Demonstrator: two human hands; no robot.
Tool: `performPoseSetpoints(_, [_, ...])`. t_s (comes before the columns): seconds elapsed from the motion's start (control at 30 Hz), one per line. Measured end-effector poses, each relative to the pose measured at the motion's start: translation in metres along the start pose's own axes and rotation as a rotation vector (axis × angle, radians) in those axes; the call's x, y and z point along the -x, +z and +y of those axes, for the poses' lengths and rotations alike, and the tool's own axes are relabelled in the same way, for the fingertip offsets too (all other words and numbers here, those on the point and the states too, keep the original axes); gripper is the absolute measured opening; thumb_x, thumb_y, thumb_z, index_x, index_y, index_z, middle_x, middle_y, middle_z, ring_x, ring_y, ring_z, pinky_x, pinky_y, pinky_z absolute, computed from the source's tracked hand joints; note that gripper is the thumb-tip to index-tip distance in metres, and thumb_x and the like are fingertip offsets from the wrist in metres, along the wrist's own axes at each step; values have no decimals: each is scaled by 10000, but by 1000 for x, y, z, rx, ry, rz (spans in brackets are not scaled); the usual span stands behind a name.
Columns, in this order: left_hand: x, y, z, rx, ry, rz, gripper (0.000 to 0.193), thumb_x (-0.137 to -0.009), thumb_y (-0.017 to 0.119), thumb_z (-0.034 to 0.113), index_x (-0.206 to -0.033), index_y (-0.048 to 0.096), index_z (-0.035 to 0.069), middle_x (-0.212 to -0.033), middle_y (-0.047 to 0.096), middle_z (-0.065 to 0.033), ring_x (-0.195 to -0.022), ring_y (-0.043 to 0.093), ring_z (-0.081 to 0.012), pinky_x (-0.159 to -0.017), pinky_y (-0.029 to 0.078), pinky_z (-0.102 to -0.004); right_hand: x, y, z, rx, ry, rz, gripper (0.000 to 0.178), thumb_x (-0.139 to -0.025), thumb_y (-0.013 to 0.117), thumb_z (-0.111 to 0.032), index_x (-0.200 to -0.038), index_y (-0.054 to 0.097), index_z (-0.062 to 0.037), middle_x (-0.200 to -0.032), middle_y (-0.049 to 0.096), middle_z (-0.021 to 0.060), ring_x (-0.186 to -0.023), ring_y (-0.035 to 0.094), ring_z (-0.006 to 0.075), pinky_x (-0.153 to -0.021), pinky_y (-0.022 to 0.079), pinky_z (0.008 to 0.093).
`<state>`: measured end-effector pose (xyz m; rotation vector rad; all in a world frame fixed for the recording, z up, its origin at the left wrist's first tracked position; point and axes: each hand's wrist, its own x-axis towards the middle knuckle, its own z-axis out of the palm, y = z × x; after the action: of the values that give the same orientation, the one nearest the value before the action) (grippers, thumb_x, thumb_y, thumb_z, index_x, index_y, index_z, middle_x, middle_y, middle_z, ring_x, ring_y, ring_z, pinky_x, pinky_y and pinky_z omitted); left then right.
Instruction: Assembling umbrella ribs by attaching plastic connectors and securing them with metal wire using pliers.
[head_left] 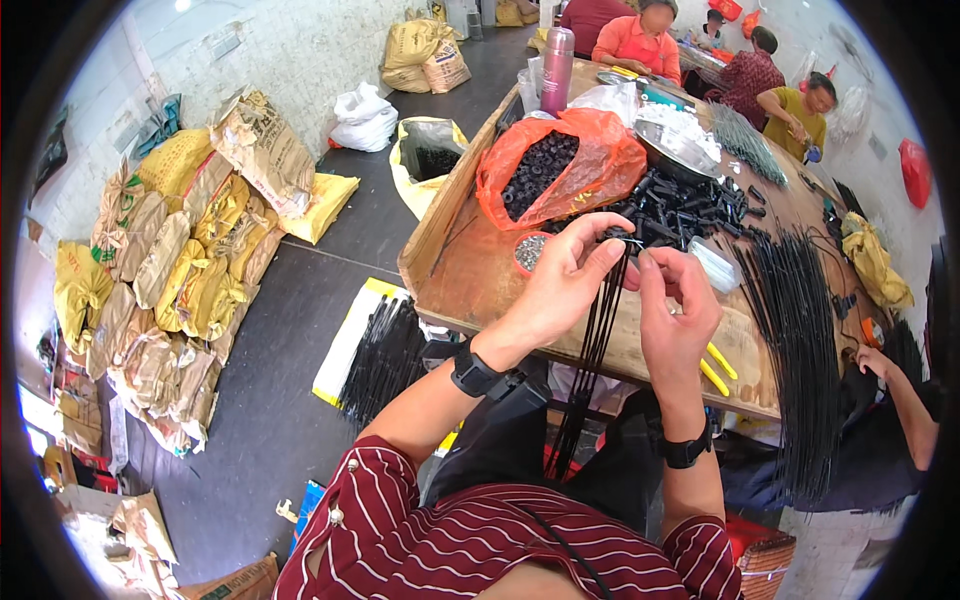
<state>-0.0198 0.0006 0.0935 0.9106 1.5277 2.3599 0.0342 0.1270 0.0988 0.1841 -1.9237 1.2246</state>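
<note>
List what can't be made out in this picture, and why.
Head view:
- Upper ends of the black rods: partly covered by the left hand.
- Anything pinched by the right hand: too small and covered by fingertips.
- Head of the yellow-handled tool: not visible behind the right hand.
- Silvery pieces: too small to identify.

Left hand [560, 283] and right hand [682, 302], two | black wristbands [474, 374], two | red plastic bag [603, 170], one | pink flask [557, 76], one | yellow-handled tool [717, 380], one | open yellow sack [406, 175], one | hanging black rods [599, 322], several, exact count unclear
</note>
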Motion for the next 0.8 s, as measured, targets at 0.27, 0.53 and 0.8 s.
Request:
performPoseSetpoints(0.27, [0,-9,-5,33,-37,21,281,-961,515,129,-1221,529,22,-1047,574,-18,-941,530,-76,-841,444,-246,8,4,-7,66,-82,-45,68,-833,653,-2,-894,625,10,-819,640,74,-698,606,104,-627,488,228])
performPoseSetpoints(0.53, [-1,-17,-11,256,-64,-75,314,-981,470,153,-1269,486,29,-1077,591,-64,-948,594,-156,-859,481,-302,26,1,7,-117,343,-201,87,-848,653,-34,-918,635,14,-738,623,-1,-657,554,28,-607,454,189])
performPoseSetpoints(0.8, [0,-18,-2,-60,21,-102,300,-975,454,91,-1270,463,32,-1099,587,-68,-966,570,-132,-862,470,-286,27,1,2,-14,244,-193,87,-840,659,-49,-883,637,24,-771,649,36,-662,596,57,-613,478,215])
